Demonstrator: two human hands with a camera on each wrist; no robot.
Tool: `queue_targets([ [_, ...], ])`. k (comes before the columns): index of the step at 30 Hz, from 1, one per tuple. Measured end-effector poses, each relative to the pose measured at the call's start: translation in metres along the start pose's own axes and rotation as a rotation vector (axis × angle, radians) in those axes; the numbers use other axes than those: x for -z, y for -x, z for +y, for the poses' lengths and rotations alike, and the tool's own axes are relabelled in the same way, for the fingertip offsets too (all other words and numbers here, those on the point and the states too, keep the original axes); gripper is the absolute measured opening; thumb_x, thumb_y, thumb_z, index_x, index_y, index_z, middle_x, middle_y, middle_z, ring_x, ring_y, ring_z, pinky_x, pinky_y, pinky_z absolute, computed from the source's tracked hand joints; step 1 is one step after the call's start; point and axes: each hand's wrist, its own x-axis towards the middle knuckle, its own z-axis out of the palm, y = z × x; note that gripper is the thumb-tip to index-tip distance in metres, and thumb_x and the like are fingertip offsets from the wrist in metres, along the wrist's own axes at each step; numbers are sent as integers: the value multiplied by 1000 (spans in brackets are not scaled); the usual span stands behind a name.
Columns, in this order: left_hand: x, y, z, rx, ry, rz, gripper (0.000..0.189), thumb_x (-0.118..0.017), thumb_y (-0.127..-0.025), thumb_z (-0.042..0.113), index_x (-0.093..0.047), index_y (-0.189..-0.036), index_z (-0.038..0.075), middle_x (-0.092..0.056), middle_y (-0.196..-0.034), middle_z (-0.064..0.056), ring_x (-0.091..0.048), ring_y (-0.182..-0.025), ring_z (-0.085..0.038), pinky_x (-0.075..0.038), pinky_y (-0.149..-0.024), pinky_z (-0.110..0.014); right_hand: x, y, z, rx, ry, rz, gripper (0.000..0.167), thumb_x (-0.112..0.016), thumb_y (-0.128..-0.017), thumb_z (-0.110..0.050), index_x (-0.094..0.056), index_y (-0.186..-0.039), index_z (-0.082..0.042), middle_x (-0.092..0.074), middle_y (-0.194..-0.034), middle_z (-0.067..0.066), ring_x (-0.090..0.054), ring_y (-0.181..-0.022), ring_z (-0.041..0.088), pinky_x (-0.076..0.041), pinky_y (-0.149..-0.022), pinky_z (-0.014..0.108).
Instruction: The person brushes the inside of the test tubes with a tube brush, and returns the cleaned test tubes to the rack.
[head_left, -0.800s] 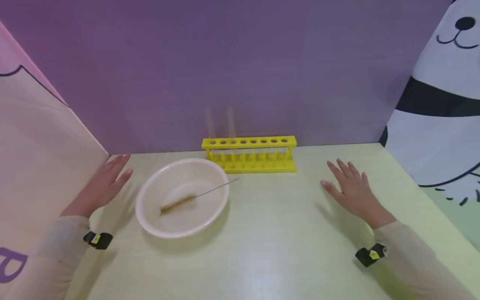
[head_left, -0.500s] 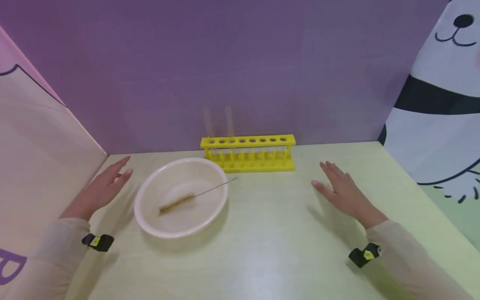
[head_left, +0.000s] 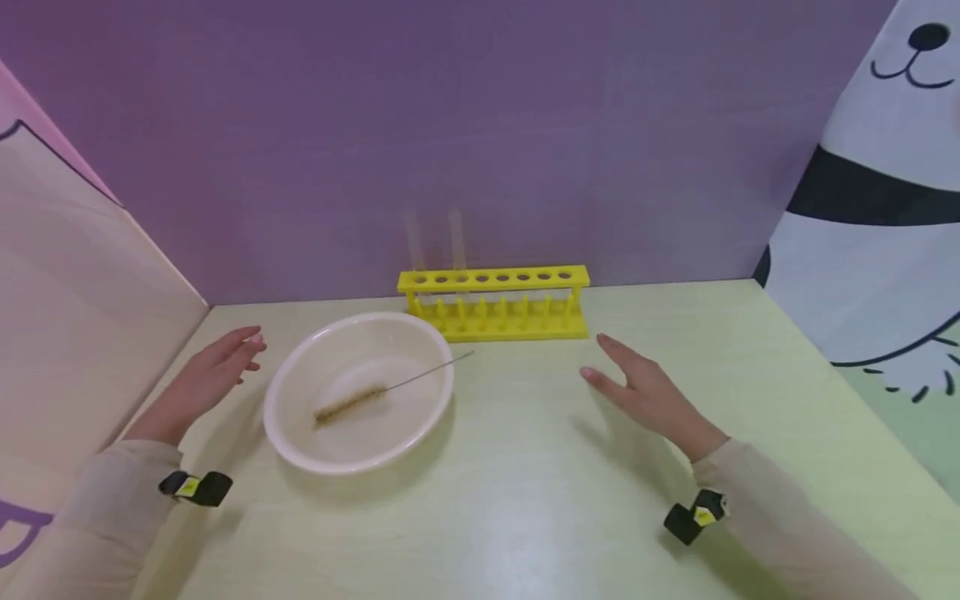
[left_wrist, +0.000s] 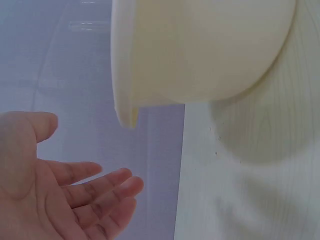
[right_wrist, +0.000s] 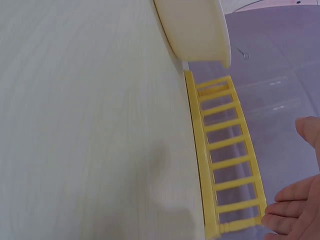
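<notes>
A white basin stands left of centre on the table. Inside it lies a test tube brush with tan bristles, its wire handle poking out over the right rim. Behind, a yellow test tube rack holds two clear test tubes in its left part. My left hand hovers to the left of the basin, fingers relaxed and nothing in them; the left wrist view shows its palm beside the basin wall. My right hand hovers right of centre, thumb and fingers spread apart, holding nothing, in front of the rack's right end.
The pale wooden table ends at a purple backdrop just behind the rack. A light panel borders the left side. On the right is a cloth with a cartoon bear print.
My right hand has moved left, toward the rack, and turned more onto its side. My left hand has stayed by the basin with its fingers curling slightly. Basin, brush and rack have not moved.
</notes>
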Motion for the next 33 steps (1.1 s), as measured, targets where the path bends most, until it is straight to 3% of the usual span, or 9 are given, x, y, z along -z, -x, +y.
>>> queue_targets([
  [1,0,0,1,-2,2,2,62,-28,-103,37,-21,-144,-9,-41,-135,-35,-50,-112,-46,-46,-76,-25,-3,-1,-2,12,-8,8,71,-50,-96,-42,-26,-145,5,-27,-150,23,-40,-129,39,-26,-108,54],
  [6,-2,2,4,8,25,-1,60,-32,-103,35,-29,-140,-13,-42,-134,-34,-49,-114,-44,-44,-75,-19,-17,-9,-14,58,-54,60,65,-55,-95,-38,-36,-142,2,-37,-146,19,-51,-119,34,-31,-106,52],
  [7,-3,2,4,6,25,3,59,-33,-103,33,-30,-139,-13,-44,-133,-33,-53,-112,-38,-45,-75,-18,-19,-11,-16,63,-67,64,64,-55,-95,-38,-37,-141,2,-38,-145,19,-51,-119,34,-31,-106,52],
  [8,-4,1,4,1,31,5,56,-34,-102,30,-32,-138,-13,-45,-132,-33,-55,-109,-31,-45,-75,-18,-21,-13,-19,69,-78,69,63,-55,-95,-38,-38,-141,2,-39,-144,18,-40,-130,35,-31,-106,52],
  [13,-6,-3,2,-55,41,16,44,-35,-101,16,-40,-131,-16,-52,-125,-33,-51,-90,5,-46,-73,-17,-31,-24,-36,87,-152,51,59,-56,-95,-34,-40,-140,1,-41,-143,16,-42,-129,35,-36,-103,49],
  [23,-10,-9,2,-66,82,-8,36,-44,-99,13,-53,-121,-13,-60,-114,-27,-54,-83,7,-50,-71,-24,-63,-41,-65,76,-366,-7,52,-61,-92,-28,-48,-135,0,-48,-138,16,-50,-123,33,-42,-99,43],
  [33,-14,-10,-6,-25,128,-58,38,-52,-96,13,-51,-126,-10,-57,-121,-27,-55,-84,7,-52,-72,-30,-100,-45,-89,-63,-670,-95,48,-64,-91,-23,-51,-130,1,-54,-131,18,-54,-119,30,-46,-95,39],
])
